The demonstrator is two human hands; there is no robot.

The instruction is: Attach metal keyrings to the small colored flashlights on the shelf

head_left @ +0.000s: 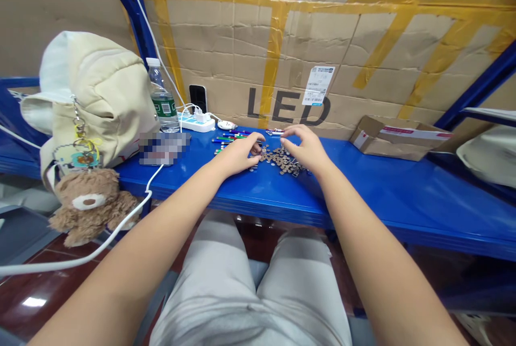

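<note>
One heap of small coins [278,159], too many to count, lies between the two hands on a blue shelf [403,185]. The left hand [237,153] and right hand [304,147] curve down at its edges, and neither clearly pinches anything. Several pens [229,139] lie just beyond the left hand, near one power strip [197,122] and one water bottle [162,96].

Large dark letters [288,107] on the cardboard box [258,29] read "LED". The white sticker [318,85] just above them carries a barcode, its small print too tiny to read. The green label [164,107] on the water bottle [161,88] is also unreadable.
</note>
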